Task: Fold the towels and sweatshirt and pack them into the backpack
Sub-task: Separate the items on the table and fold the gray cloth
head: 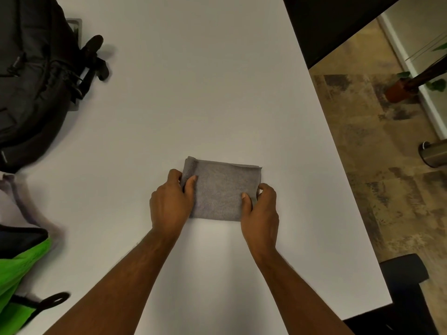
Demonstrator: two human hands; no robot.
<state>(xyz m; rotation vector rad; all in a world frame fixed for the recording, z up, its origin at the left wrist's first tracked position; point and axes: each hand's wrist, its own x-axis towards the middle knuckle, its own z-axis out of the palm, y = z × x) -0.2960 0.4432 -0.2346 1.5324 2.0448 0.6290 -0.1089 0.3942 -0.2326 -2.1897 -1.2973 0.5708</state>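
A small grey towel [219, 187], folded into a neat rectangle, lies on the white table [193, 93] in front of me. My left hand [169, 204] grips its left edge, thumb on top and fingers curled round the side. My right hand [261, 209] grips the right edge the same way. The dark grey backpack [31, 81] lies at the far left of the table, with its black straps spread toward the middle. At the near left edge sits a bright green and black garment [21, 267], partly out of view.
A pale cloth [12, 197] lies blurred at the left edge between backpack and green garment. The table's right edge runs diagonally; beyond it are patterned floor, a potted plant [399, 90], a metal bin [433, 153] and a black chair [406, 286].
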